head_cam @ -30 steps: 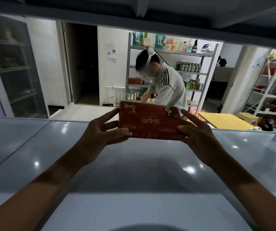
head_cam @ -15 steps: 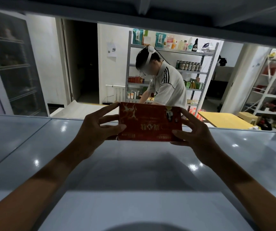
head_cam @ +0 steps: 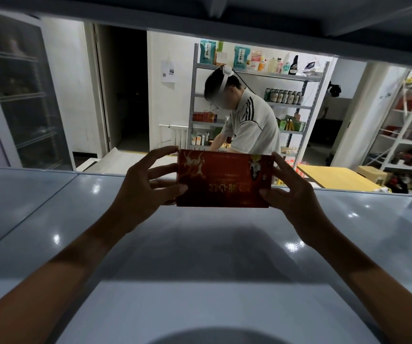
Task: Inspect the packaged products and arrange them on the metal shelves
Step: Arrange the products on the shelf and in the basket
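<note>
Head cam: flat red cardboard box w/ gold print [head_cam: 224,181] held upright betw. both hands over glossy grey metal shelf [head_cam: 200,244]. Left hand [head_cam: 145,188] pinches its left end, thumb in front, fingers spread behind; right hand [head_cam: 291,192] grips right end likewise. Person in white striped shirt [head_cam: 252,120] stands beyond fingertips, at far rack.

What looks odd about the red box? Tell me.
The red box, held at both ends by the left hand and right hand over the metal shelf, faces the camera upside down: its gold lettering is inverted. No damage shows.
</note>
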